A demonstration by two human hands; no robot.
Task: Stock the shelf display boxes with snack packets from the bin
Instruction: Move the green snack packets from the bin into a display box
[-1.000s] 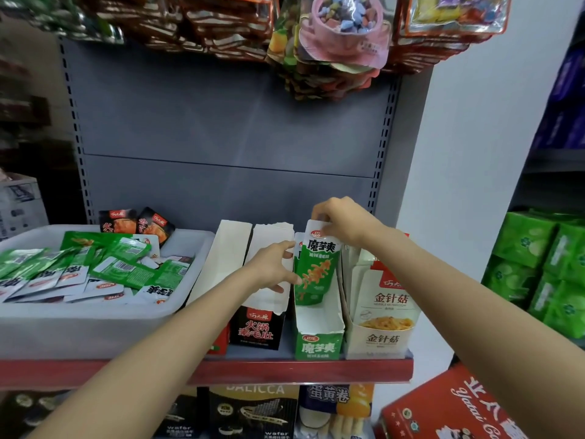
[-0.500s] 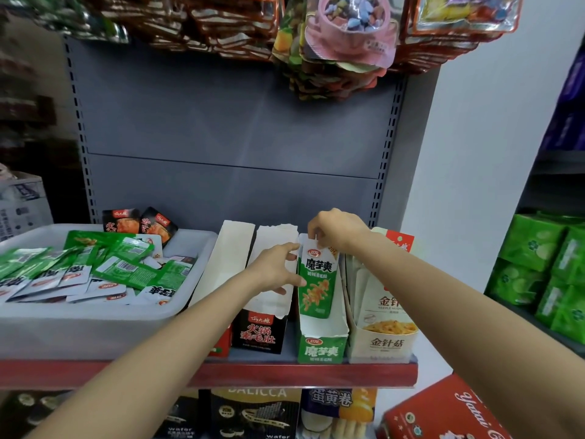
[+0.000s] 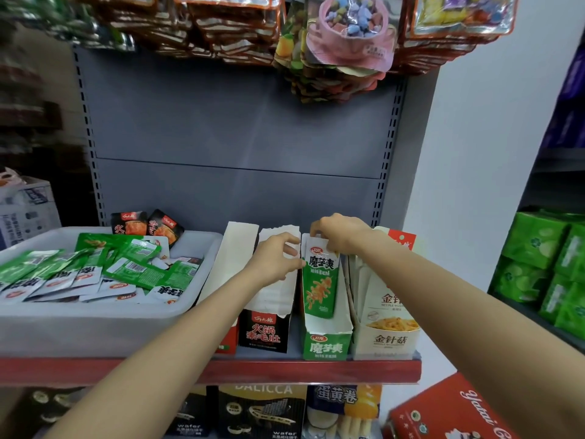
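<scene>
A green snack packet (image 3: 320,282) stands upright inside the green display box (image 3: 327,342) on the shelf. My right hand (image 3: 340,234) pinches the packet's top edge from above. My left hand (image 3: 274,259) rests against the box's left wall, fingertips touching the packet's side. To the left, a grey bin (image 3: 95,324) holds several green and white packets (image 3: 139,267), with two dark packets (image 3: 147,224) at its back rim.
A black box (image 3: 264,332) and a red box stand left of the green one, a white box (image 3: 387,335) right of it. The red shelf edge (image 3: 285,370) runs in front. Hanging snack bags (image 3: 348,42) overhang above. Green packs (image 3: 544,264) fill the right shelf.
My right hand has lowered the green packet deeper into the green box. My left hand stayed beside the box.
</scene>
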